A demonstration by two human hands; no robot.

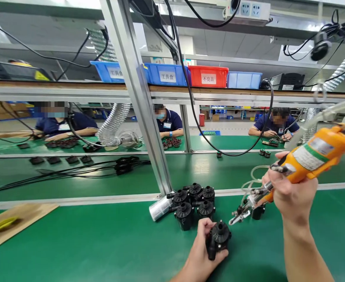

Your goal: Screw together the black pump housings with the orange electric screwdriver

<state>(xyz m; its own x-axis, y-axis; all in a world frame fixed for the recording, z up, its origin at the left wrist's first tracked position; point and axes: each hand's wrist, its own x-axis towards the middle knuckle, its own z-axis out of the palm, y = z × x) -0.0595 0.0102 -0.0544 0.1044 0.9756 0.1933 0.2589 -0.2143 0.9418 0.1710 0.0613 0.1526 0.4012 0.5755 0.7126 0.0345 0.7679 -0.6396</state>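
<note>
My left grip curls round a black housing in front of a cluster of others on the green table, and my right grip wraps the orange power tool, whose tip could skid into my fingers if the housing twists.

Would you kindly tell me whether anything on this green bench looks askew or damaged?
No damage stands out. The pale cylinder looks slightly odd: it lies on its side, beside a cluster of black housings standing upright.
</note>
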